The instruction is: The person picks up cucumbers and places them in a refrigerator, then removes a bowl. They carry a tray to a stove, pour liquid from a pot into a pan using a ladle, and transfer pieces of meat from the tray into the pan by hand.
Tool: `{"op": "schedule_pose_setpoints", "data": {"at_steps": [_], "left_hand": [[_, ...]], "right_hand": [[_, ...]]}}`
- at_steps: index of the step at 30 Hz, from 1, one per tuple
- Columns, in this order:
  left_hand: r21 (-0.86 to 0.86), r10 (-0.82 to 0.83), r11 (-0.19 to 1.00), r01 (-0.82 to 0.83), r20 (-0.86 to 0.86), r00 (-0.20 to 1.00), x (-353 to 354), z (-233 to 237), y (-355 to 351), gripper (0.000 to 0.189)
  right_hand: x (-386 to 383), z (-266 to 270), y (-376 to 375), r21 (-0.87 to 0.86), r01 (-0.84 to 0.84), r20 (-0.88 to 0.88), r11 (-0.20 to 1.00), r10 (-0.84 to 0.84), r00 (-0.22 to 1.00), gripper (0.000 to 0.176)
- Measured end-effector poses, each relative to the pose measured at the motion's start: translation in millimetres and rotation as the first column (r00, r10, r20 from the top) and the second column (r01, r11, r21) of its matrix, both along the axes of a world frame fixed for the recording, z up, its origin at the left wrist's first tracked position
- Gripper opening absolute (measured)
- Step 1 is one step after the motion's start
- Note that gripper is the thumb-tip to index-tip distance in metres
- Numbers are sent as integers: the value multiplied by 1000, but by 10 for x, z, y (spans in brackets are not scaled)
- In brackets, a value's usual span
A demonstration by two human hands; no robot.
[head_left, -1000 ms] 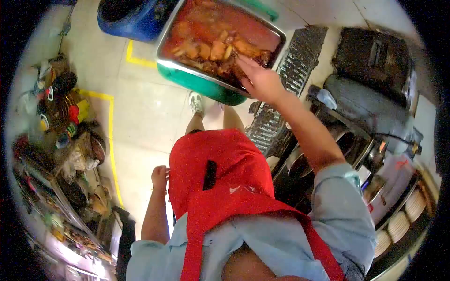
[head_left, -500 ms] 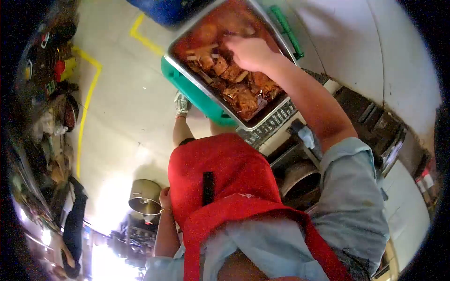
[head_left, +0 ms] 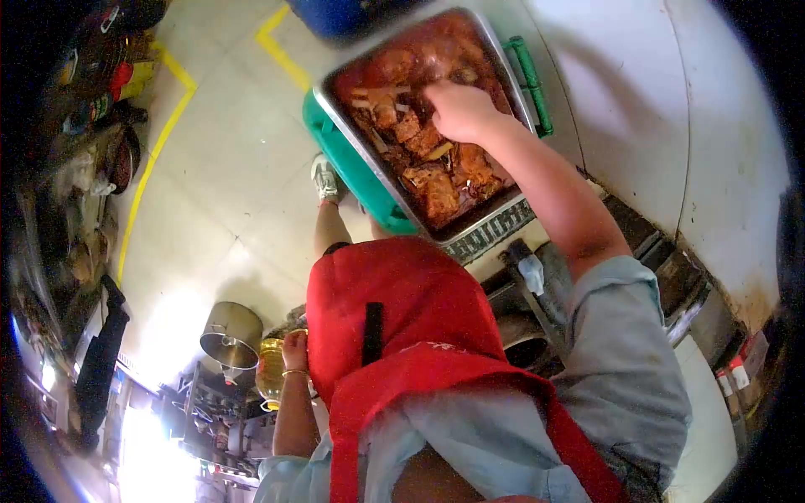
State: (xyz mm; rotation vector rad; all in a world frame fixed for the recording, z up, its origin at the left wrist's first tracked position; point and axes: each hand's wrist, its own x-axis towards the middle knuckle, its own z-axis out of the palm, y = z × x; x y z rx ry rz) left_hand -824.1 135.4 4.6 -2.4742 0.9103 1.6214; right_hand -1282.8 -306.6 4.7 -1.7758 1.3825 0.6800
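Note:
A deep metal tray [head_left: 362, 153] holds chunks of browned meat [head_left: 436, 191] in dark red sauce, with pale strips among them. My right hand [head_left: 459, 111] reaches over the tray, its fingers bent together and pointing down into the food near the middle. The fingertips blend with the sauce and meat, and I cannot tell what they hold. Low on my left side, my left hand [head_left: 295, 349] hangs beside the red apron [head_left: 402, 293], its fingers largely hidden. A bottle of yellow oil [head_left: 270, 373] overlaps that hand's edge in this view.
Under the tray is a green crate [head_left: 356, 172] with a green handle [head_left: 527, 80] at the right. A metal pot [head_left: 231, 335] is at lower left. A blue container [head_left: 348, 15] stands beyond the tray. Yellow tape [head_left: 159, 142] marks the tiled floor.
The view has shifted, so the tray sits slightly farther right and lower. My right hand stays over the food, its fingers still bent. The oil bottle has come into view beside my left hand.

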Motion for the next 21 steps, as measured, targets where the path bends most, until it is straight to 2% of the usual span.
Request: {"op": "schedule_pose_setpoints", "data": {"at_steps": [1, 2, 4, 5, 6, 8, 9, 10, 11, 12, 13, 14, 15, 17, 19, 21], "left_hand": [[-29, 190, 981, -193, -76, 979, 33, -78, 110, 15], [-42, 367, 925, -377, -156, 917, 79, -184, 257, 15], [-43, 387, 916, -398, -160, 908, -30, -97, 102, 15], [-34, 234, 971, -237, -83, 969, -109, 14, -66, 15], [-13, 67, 998, -67, -8, 998, -193, 119, -250, 15], [72, 62, 995, -63, 16, 998, -172, 80, -291, 16], [113, 65, 991, -67, 25, 998, -163, 47, -278, 16], [96, 210, 974, -204, -65, 975, 77, -189, 59, 18], [40, 87, 996, -84, -63, 994, 102, -150, 57, 18], [-20, -38, 999, 37, -56, 998, 112, -111, 12, 19], [21, 84, 996, -83, -56, 995, 116, -140, 13, 19], [56, 207, 977, -204, -47, 977, 121, -170, 15, 19], [69, 143, 988, -140, -38, 989, 159, -205, 11, 20], [96, 18, 995, -16, -24, 1000, 246, -297, 26, 21], [9, -158, 987, 158, -41, 987, 276, -404, 8, 23], [108, -75, 992, 67, 81, 994, -9, -164, -361, 26]], "right_hand": [[-7, -12, 1, 54, -43, 12, 998, 42, 999, 40], [-6, -20, 9, 20, -34, 68, 999, 33, 997, 40], [15, 37, 15, -55, -4, -27, 998, 2, 1000, 40], [18, 66, 21, -95, 7, -73, 995, -14, 997, 40], [-10, 48, 61, -135, 39, 25, 990, -36, 999, 39], [-124, 0, 163, -206, 115, 214, 972, -70, 974, 39], [-171, 89, 182, -260, 207, 298, 943, -126, 946, 39], [-199, 262, 196, -304, 299, 381, 905, -172, 908, 38], [-235, 445, 234, -338, 392, 462, 856, -212, 861, 38], [-285, 612, 289, -287, 491, 588, 823, -254, 768, 38], [-326, 806, 357, -222, 577, 699, 786, -285, 656, 39], [-344, 1082, 414, 18, 657, 766, 753, -433, 475, 39], [-342, 1391, 467, 261, 683, 772, 682, -573, 277, 40], [-311, 1890, 569, 366, 665, 855, 651, -517, 36, 31], [-283, 2160, 627, 427, 585, 897, 690, -402, -180, 23], [-247, 2309, 664, 425, 493, 892, 759, -259, -371, 17]]}}
